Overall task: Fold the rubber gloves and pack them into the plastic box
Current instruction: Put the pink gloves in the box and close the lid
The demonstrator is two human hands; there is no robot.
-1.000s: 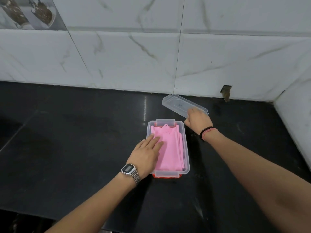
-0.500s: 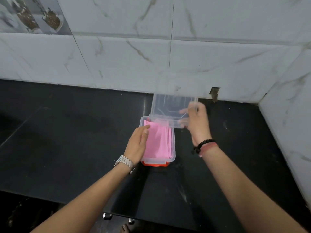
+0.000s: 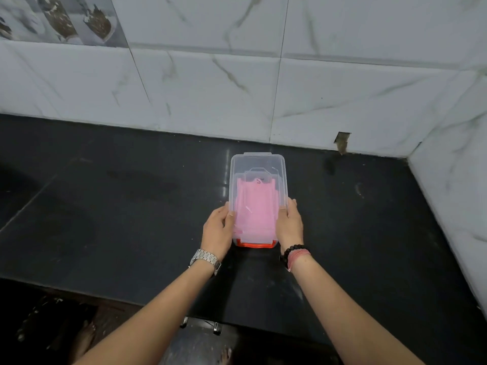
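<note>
A clear plastic box (image 3: 274, 242) stood on a black counter (image 3: 118, 206), near the white marble-tiled wall (image 3: 210, 88). A clear lid (image 3: 257, 164) lay over the box, its far end raised above the rim so that it sat tilted. Folded pink gloves (image 3: 254, 209) showed through the lid, lying flat inside. An orange latch (image 3: 255, 245) showed at the box's near end. The left hand (image 3: 217, 233) gripped the lid's left edge and the right hand (image 3: 290, 225) gripped its right edge, thumbs on top. The left wrist wore a metal watch (image 3: 204, 258); the right wrist wore a black bead bracelet (image 3: 290, 251) and a pink band (image 3: 297, 256).
</note>
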